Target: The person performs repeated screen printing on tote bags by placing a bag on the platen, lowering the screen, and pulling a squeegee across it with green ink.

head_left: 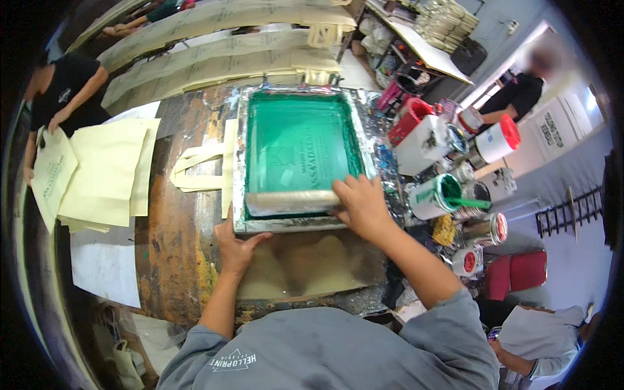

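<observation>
Squeegee [292,202]: lies crosswise at the near end of the green screen frame [296,97] on the tabletop [175,247]. Right hand [363,207] clasps its right end; left hand [235,244], flat, braces the frame's near-left corner.

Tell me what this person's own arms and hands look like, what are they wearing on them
Both hands, the left hand and the right hand, are bare: no gloves, and no rings or watch that I can make out. The forearms are uncovered too. The grey short sleeves of a T-shirt end around the elbows. The shirt carries a small white printed marking near the left shoulder.
</observation>
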`<action>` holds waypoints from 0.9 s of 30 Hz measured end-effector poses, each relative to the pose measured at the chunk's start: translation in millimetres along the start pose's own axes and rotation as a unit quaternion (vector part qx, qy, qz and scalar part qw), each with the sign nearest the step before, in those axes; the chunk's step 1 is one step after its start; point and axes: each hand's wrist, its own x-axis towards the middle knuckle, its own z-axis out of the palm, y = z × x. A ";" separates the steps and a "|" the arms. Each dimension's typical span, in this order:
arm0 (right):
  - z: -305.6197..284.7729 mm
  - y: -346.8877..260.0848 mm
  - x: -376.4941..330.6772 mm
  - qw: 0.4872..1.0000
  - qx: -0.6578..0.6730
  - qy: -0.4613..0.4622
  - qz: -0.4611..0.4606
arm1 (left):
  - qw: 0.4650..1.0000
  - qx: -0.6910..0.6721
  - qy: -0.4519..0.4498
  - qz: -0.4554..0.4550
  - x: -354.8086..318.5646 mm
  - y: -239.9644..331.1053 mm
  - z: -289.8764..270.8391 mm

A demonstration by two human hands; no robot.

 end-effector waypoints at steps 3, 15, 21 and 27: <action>29.1 -6.3 -7.1 0.999 -0.040 0.034 0.013 | 0.999 0.019 -0.007 0.028 -3.0 -3.1 -3.6; 83.2 106.0 208.1 0.995 -0.067 0.067 0.035 | 0.986 0.154 -0.051 0.040 6.8 6.7 -18.7; 62.8 143.1 252.6 0.995 -0.086 0.017 0.041 | 0.974 0.128 0.010 0.185 114.1 43.2 -38.1; 115.6 144.8 278.8 0.988 -0.113 0.097 0.035 | 0.887 0.255 0.046 0.383 340.3 72.2 70.6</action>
